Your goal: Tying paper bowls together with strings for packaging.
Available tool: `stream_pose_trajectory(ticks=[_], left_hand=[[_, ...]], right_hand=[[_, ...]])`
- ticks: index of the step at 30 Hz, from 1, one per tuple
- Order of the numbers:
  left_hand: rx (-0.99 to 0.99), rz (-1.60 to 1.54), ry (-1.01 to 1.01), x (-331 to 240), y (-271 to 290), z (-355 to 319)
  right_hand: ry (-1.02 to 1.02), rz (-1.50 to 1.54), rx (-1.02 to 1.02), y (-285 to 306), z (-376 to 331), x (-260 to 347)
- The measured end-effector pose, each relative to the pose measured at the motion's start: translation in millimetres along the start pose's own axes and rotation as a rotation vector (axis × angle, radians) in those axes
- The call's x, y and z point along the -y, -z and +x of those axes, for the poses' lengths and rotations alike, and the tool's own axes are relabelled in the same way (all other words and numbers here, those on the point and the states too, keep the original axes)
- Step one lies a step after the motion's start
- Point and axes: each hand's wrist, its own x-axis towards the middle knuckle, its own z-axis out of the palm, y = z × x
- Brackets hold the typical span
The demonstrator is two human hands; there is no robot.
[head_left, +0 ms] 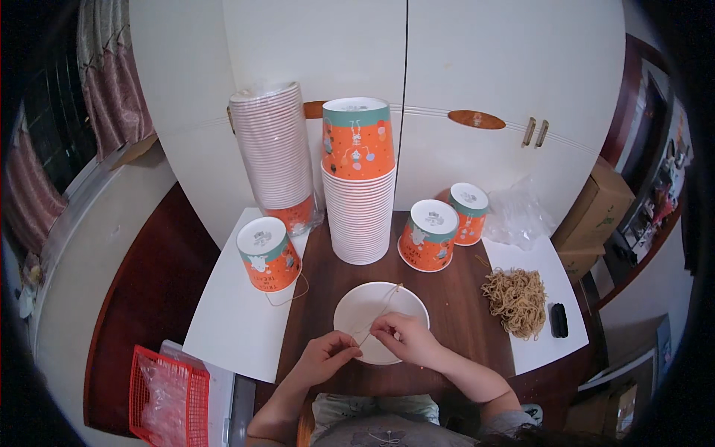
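Note:
An open paper bucket (371, 299) stands in front of me with its white inside facing up. A thin tan cord (390, 298) runs from its far rim down toward my fingers. Over the near left part of the bucket, my left hand (328, 355) is closed, its fingertips pinching the cord. My right hand (404, 335) is also closed in a pinch on the cord, just right of the left one. On the left, an upside-down orange and green paper bucket (272, 261) has a cord loop (287, 302) hanging by its rim.
Behind stand a tall stack of upturned buckets (359, 216) and a plastic-wrapped stack (275, 149). Two more upturned buckets (430, 242) are at the right. A heap of tan cords (515, 302), a black object (558, 320) and a clear plastic bag (518, 216) lie farther right. A red basket (197, 406) sits lower left.

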Motion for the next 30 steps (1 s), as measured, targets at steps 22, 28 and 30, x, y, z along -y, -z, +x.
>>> stream_pose_trajectory(ticks=[22,28,30], left_hand=[[-0.035,0.27,-0.02,-13,2,-2],[-0.03,-0.051,0.306,-18,5,-4],[-0.139,-0.021,0.178,-11,1,-9]], right_hand=[[0.095,-0.181,-0.052,-33,-18,10],[0.018,-0.315,-0.011,-33,-22,13],[-0.004,-0.245,-0.014,-34,-22,12]])
